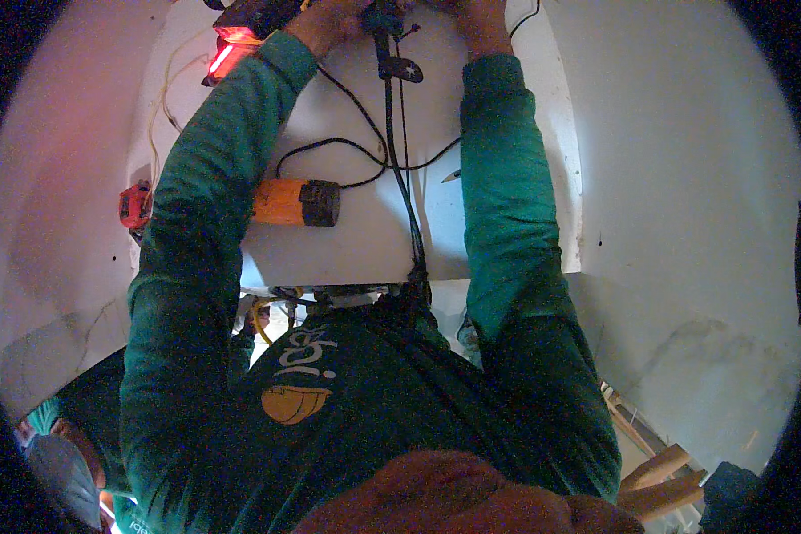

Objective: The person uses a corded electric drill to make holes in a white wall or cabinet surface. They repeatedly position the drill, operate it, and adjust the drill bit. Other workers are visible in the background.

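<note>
- I seem to be working at the dark fitting (383,20) by the top edge, where the black cable (390,116) runs up between my arms.
- My left hand (334,25) is beside it, my right hand (485,25) across from it; with the fingers cut off or blurred, I cannot tell what either grips.
- The next move, I judge, calls for steadying the fitting without tugging the cable.
- My left sleeve (209,151) hides one end of the orange cylinder (280,203).
</note>
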`<state>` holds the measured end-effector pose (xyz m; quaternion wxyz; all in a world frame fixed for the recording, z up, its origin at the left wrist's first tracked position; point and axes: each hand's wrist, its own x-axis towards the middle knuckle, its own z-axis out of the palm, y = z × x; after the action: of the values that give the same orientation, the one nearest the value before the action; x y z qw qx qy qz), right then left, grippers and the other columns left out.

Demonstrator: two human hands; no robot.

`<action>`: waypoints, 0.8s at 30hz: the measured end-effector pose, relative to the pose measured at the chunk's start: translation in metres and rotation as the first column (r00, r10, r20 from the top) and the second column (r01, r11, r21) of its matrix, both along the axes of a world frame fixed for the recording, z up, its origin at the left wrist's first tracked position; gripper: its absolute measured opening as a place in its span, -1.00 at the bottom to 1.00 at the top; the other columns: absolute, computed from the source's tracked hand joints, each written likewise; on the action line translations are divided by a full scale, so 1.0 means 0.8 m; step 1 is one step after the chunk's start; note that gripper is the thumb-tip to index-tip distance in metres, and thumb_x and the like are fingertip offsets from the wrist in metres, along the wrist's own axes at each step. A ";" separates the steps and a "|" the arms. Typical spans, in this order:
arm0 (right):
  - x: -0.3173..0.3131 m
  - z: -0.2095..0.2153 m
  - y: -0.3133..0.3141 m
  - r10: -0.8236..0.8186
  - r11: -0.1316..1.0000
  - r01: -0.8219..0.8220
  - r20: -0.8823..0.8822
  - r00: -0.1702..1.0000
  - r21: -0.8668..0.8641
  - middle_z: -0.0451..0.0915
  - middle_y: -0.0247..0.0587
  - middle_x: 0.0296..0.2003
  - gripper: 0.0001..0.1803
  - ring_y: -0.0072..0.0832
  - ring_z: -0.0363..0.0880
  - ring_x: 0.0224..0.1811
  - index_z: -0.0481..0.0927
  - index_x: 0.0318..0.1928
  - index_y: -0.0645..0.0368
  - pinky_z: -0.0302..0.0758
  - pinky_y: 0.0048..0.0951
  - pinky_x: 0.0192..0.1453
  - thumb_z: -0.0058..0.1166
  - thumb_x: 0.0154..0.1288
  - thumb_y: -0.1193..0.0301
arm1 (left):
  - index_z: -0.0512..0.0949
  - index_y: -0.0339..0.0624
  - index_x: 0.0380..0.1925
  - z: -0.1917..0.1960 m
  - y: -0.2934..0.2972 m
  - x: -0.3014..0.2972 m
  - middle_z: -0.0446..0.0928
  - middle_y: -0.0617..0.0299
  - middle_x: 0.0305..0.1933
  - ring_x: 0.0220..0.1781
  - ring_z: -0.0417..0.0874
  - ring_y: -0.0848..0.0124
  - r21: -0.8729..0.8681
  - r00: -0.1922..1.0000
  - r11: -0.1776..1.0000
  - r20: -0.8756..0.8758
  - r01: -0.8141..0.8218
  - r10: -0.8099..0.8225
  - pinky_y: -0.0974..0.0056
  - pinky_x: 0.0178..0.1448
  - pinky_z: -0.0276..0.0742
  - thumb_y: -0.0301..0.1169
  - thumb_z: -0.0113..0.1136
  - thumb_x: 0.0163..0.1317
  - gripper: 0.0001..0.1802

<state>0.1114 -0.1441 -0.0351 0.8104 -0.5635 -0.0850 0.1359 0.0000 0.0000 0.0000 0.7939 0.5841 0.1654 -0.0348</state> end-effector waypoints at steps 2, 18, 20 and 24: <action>-0.009 0.009 -0.012 0.107 0.994 -0.107 0.022 0.994 0.006 0.66 0.05 0.05 -0.14 -0.18 0.70 0.04 0.53 0.26 0.40 0.74 -0.23 0.10 0.30 0.32 -0.16 | 0.55 -0.08 -0.17 0.000 0.001 0.001 0.62 0.32 -0.39 -0.48 0.62 0.45 0.024 1.000 1.000 -0.015 -0.009 0.009 0.31 -0.33 0.66 -0.21 0.17 0.48 -0.80; 0.025 -0.050 -0.100 0.188 0.965 -0.184 0.008 0.982 -0.189 0.74 0.06 -0.23 -0.56 -0.24 0.77 -0.39 0.67 -0.06 0.42 0.74 -0.27 -0.23 0.32 0.40 0.20 | 0.55 -0.09 -0.17 -0.014 -0.001 0.014 0.57 0.26 -0.48 -0.49 0.61 0.38 -0.108 0.996 0.990 -0.031 -0.092 0.089 0.22 -0.28 0.74 -0.21 0.24 0.43 -0.79; 0.035 -0.051 -0.095 0.360 0.716 0.476 0.854 0.375 -0.511 0.75 0.06 -0.21 -0.63 -0.20 0.77 -0.38 0.68 -0.02 0.36 0.74 -0.26 -0.20 0.31 0.37 0.28 | 0.54 -0.08 -0.17 -0.007 -0.002 0.023 0.58 0.26 -0.47 -0.49 0.61 0.37 -0.022 0.986 0.995 -0.141 -0.096 0.092 0.18 -0.25 0.76 -0.21 0.24 0.44 -0.79; 0.014 -0.053 -0.075 0.216 0.754 0.239 0.576 0.789 -0.611 0.73 0.14 -0.11 -0.70 -0.03 0.75 -0.27 0.71 -0.02 0.21 0.70 -0.08 -0.18 0.29 0.26 0.38 | 0.54 -0.07 -0.19 -0.021 0.006 0.027 0.58 0.28 -0.46 -0.50 0.60 0.37 -0.119 0.998 0.993 -0.063 0.000 -0.008 0.15 -0.27 0.73 -0.25 0.22 0.44 -0.83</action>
<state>0.1228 -0.2044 -0.0778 0.4876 -0.8237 -0.2868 -0.0394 0.0213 0.0046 -0.0166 0.8217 0.5345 0.1870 -0.0647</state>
